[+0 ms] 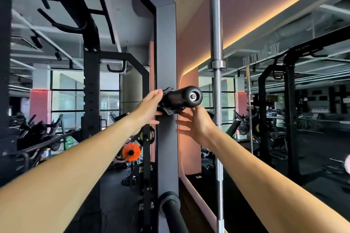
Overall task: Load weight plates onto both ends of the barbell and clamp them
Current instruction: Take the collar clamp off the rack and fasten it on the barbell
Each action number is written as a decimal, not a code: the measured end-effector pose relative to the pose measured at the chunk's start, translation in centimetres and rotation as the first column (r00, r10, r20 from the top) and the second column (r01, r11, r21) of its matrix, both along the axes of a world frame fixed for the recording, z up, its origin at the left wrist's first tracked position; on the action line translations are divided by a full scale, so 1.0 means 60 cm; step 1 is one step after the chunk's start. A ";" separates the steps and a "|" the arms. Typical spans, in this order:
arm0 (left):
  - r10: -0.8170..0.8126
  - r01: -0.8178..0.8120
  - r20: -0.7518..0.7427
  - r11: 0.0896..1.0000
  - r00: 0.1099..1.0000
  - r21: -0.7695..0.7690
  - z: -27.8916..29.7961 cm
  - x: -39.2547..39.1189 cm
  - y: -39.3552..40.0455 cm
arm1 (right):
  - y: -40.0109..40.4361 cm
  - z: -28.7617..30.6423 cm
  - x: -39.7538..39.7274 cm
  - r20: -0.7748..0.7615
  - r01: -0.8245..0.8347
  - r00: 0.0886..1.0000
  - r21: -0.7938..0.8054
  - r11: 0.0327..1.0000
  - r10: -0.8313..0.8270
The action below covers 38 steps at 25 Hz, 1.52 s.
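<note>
Barbell (181, 97) clamp (168, 108) under both hands.

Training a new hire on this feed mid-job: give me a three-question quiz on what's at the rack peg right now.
1. True or false: both hands are at the black peg on the grey upright.
2. Which hand touches the collar clamp from the rack side? A) left hand B) right hand
3. What stands upright just right of the peg?

Key:
1. True.
2. A.
3. A silver barbell. The clamp sits on the peg, and the right hand is spread beneath the peg's end; whether it touches the clamp is unclear.
</note>
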State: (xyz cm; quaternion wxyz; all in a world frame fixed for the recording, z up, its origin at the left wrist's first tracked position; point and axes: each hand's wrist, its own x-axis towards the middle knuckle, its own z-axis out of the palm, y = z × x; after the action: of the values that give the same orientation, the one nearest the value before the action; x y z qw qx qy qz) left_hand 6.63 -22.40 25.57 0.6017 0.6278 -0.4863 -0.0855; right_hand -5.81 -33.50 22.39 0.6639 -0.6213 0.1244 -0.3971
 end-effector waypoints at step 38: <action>0.572 -0.572 0.028 0.820 0.820 -0.024 -0.150 -0.169 0.735 | 0.641 -0.133 -0.062 0.081 -0.367 0.908 -0.324 0.872 0.412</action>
State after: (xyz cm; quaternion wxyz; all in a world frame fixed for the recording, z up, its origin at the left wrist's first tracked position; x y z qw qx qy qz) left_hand -3.51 21.72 16.57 0.5958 0.7417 -0.2865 0.1130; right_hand -9.53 4.97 14.39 0.6349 -0.6964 -0.1148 -0.3140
